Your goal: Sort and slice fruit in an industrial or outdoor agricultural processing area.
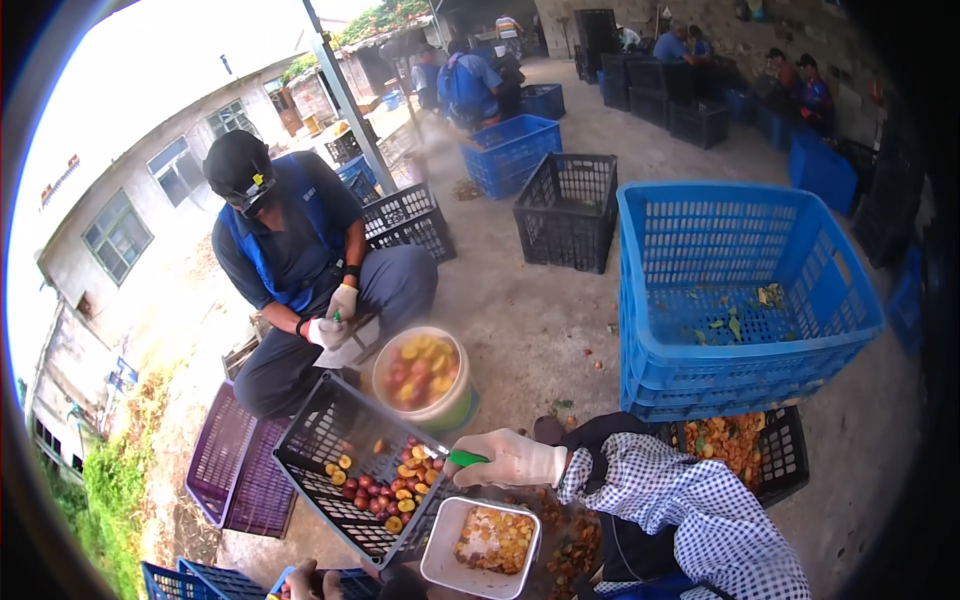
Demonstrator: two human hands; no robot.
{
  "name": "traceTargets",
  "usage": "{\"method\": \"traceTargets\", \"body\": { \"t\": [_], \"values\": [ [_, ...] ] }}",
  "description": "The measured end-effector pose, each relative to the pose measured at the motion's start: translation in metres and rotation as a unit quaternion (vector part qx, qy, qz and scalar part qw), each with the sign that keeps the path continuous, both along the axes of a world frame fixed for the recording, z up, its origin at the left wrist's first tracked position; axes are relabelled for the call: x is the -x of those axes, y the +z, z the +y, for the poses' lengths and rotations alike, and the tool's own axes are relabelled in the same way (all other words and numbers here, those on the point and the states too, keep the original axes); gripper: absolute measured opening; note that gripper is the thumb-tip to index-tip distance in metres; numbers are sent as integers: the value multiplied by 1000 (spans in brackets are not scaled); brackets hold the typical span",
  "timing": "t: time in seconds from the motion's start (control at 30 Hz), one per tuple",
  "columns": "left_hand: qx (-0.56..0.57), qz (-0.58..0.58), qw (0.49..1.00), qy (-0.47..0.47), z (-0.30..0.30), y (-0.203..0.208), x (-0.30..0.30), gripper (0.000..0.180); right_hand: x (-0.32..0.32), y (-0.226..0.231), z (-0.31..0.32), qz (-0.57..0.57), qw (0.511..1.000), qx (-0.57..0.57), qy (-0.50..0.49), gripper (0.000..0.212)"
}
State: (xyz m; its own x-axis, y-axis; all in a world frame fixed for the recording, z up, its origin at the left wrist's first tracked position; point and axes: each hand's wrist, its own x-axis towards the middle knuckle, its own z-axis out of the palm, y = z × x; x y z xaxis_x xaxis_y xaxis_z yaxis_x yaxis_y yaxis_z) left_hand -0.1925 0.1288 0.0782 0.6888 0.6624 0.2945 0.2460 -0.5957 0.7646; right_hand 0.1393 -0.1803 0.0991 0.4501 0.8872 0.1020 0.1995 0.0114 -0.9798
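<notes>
My right hand [512,460], in a white glove with a checkered sleeve behind it, is closed round the green handle of a small knife [468,458]. It hovers above a white tub [438,562] that holds orange-brown fruit scraps. Left of the hand stands a tilted black crate [322,405] with whole red fruits and halved yellow-fleshed ones, plum-like [400,487]. Beyond it, a white bucket [463,395] is filled with halved fruit. I cannot see my left hand for certain; a bare hand at the lower left edge could be another person's.
A co-worker [290,230] sits opposite with gloved hands round a green-handled tool. Stacked blue crates [750,352] rise at the right, beside a black crate [790,465] of orange scraps. Purple crates [225,450] stand left; other people and crates are farther back.
</notes>
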Motion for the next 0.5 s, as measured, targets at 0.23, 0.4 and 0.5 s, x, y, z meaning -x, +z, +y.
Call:
{"method": "traceTargets", "body": {
  "t": [0.23, 0.4, 0.5],
  "values": [
    [-116, 177, 970, -116, -14, -40, -196, 25, -16, -6, -15, 319, 942, -18, -99, 39],
    [-80, 441, 886, -118, 44, -153, -196, 39, -20, -7, -9, 338, 931, -25, -135, 41],
    [-81, 492, 859, -112, 67, -201, -194, 40, -22, -11, -17, 342, 927, -34, -149, 35]
  ]
}}
